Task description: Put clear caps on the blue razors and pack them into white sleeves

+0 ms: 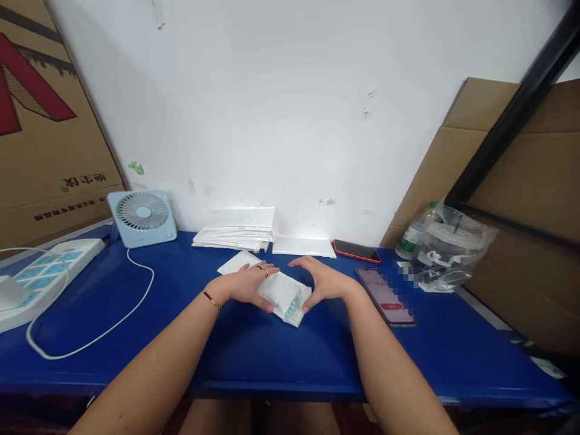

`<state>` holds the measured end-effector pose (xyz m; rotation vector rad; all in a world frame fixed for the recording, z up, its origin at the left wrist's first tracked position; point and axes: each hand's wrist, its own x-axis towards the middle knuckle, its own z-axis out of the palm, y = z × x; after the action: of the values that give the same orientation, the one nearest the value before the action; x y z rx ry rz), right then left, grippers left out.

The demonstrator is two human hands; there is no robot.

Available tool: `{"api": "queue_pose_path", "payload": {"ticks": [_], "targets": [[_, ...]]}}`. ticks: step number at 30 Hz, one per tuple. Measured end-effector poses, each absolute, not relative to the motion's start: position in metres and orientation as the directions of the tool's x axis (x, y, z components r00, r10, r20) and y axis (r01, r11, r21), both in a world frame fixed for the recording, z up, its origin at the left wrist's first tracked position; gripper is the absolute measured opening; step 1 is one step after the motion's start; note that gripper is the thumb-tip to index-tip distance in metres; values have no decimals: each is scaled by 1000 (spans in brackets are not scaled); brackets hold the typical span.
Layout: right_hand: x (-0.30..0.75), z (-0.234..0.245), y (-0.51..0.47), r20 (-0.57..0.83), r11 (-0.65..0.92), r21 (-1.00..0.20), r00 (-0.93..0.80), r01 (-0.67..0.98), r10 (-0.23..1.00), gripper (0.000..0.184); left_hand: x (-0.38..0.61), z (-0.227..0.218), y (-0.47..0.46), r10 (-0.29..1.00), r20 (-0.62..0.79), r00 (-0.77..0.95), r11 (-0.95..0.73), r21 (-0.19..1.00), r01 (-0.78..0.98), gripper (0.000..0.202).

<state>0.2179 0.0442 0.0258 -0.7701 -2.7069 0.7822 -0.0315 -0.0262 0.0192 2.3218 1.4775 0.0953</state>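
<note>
A small white packet (281,291) with a clear outer layer lies on the blue table between my hands. Teal pieces or print show at its near right corner; I cannot tell which. My left hand (251,284), wearing a ring and a bracelet, is spread along the packet's left side, thumb at its near edge. On the other side my right hand (321,279) curves with thumb and fingers apart, the thumb tip at the packet's right edge. Partly under my left hand is a flat white envelope (236,261). Neither hand is closed round anything.
Against the wall sit a stack of white envelopes (235,229) and a single envelope (303,246). To the right are an orange-edged phone (356,251), a lit phone (385,296), a bottle (410,235) and a bagged cup (446,251). A blue fan (143,217) and power strip (49,275) stand left.
</note>
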Motion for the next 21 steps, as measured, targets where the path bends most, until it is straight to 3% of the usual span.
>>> {"api": "queue_pose_path", "payload": {"ticks": [2, 6, 11, 15, 19, 21], "targets": [[205, 19, 40, 125, 764, -559, -878, 323, 462, 96, -39, 17, -22, 930, -98, 354, -301, 347, 888, 84], [186, 7, 35, 153, 763, -561, -865, 322, 477, 68, -56, 8, -13, 981, 7, 194, -186, 316, 930, 75], [186, 9, 32, 122, 759, -589, -897, 280, 425, 66, -69, 2, -8, 990, 31, 139, -141, 338, 931, 74], [183, 10, 26, 126, 724, -609, -863, 322, 490, 47, -70, 1, -8, 987, 65, 147, -161, 372, 914, 70], [181, 9, 23, 58, 690, -670, -906, 276, 419, 60, -69, -2, -8, 983, 83, 165, -184, 376, 908, 67], [180, 7, 23, 78, 688, -670, -896, 277, 437, 52, -69, -3, -7, 982, 83, 168, -187, 373, 909, 66]]}}
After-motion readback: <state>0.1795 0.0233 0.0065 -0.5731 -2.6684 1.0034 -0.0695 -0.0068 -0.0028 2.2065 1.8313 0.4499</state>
